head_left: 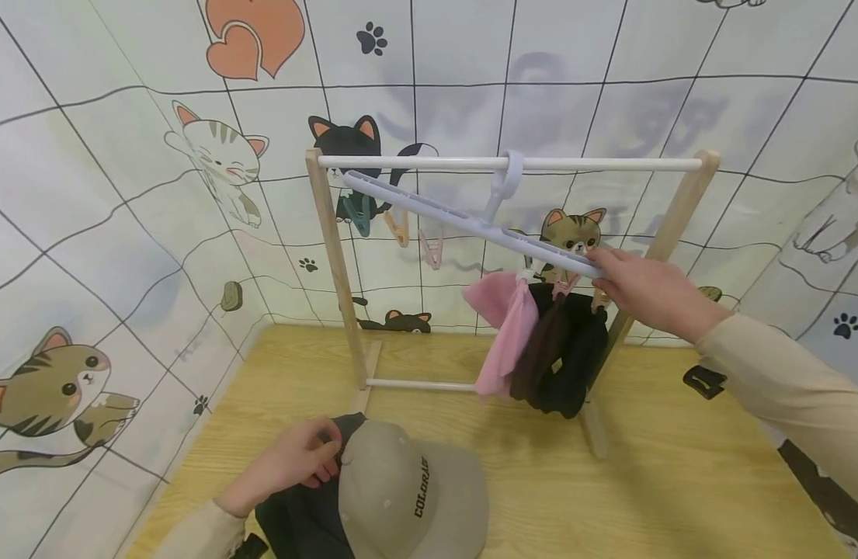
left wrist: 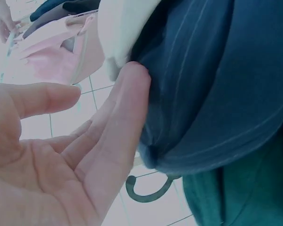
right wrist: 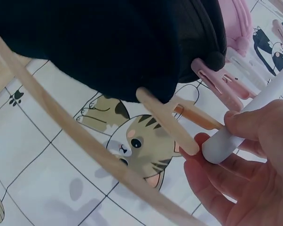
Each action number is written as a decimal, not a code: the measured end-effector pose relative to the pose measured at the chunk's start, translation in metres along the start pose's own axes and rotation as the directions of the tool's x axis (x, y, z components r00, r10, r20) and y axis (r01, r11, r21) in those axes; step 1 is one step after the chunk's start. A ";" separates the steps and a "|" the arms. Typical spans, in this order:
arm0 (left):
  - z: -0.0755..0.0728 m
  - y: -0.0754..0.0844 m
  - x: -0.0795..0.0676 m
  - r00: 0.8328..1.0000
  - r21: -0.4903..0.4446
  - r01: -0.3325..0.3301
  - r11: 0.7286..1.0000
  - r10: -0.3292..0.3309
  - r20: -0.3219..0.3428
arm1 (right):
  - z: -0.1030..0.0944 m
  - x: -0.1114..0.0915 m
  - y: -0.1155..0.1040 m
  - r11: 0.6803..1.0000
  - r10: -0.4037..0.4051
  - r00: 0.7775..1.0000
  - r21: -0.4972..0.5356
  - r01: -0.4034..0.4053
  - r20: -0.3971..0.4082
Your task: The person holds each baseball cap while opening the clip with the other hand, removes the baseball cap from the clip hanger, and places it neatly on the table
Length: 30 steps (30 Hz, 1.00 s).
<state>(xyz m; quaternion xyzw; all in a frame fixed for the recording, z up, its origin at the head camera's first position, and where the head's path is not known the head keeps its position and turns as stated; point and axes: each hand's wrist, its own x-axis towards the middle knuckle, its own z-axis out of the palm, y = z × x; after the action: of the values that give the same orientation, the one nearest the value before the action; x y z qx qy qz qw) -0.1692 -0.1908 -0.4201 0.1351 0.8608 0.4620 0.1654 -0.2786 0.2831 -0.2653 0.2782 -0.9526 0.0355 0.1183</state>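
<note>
My right hand [head_left: 648,295] grips the right end of a pale lavender clip hanger [head_left: 463,221], thumb on one side and fingers on the other. The hanger tilts down to the right, its hook over the white rod. A pink cap [head_left: 508,326], a brown cap [head_left: 540,349] and a black cap [head_left: 575,349] hang clipped under its right half. My left hand [head_left: 296,462] touches a dark cap [left wrist: 193,84] with its fingertips; its thumb stands apart in the left wrist view. Beside it lies a beige cap [head_left: 401,489] lettered COLORADO, partly covering the dark one.
A rack with wooden posts [head_left: 338,272] and a white top rod [head_left: 610,164] stands on the wooden table [head_left: 652,466]. A teal clip [head_left: 359,216], an orange clip [head_left: 398,229] and a pink clip [head_left: 432,250] hang from the hanger's left half. Cat-patterned wall covering rises behind.
</note>
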 end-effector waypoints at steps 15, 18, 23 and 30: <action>0.000 0.017 0.012 0.996 0.144 -0.048 0.988 0.059 -0.072 | -0.029 -0.024 0.017 0.992 -0.081 0.987 -0.110 0.066 -0.141; 0.000 0.018 0.016 0.992 0.191 -0.067 0.979 0.086 -0.091 | -0.038 -0.023 0.023 0.988 -0.115 0.984 -0.120 0.099 -0.139; 0.000 0.024 0.022 0.983 0.280 -0.080 0.957 0.123 -0.138 | -0.048 -0.020 0.030 0.995 -0.099 0.993 -0.026 0.097 -0.063; 0.007 0.042 0.044 0.974 0.376 -0.085 0.923 0.156 -0.162 | -0.051 -0.019 0.033 0.993 -0.110 0.991 0.044 0.113 -0.078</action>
<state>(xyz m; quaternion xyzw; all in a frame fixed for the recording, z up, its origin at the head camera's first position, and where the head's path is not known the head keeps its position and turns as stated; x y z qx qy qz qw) -0.2028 -0.1459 -0.3953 0.1720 0.9336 0.3133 0.0261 -0.2705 0.3275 -0.2204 0.3323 -0.9292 0.0622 0.1492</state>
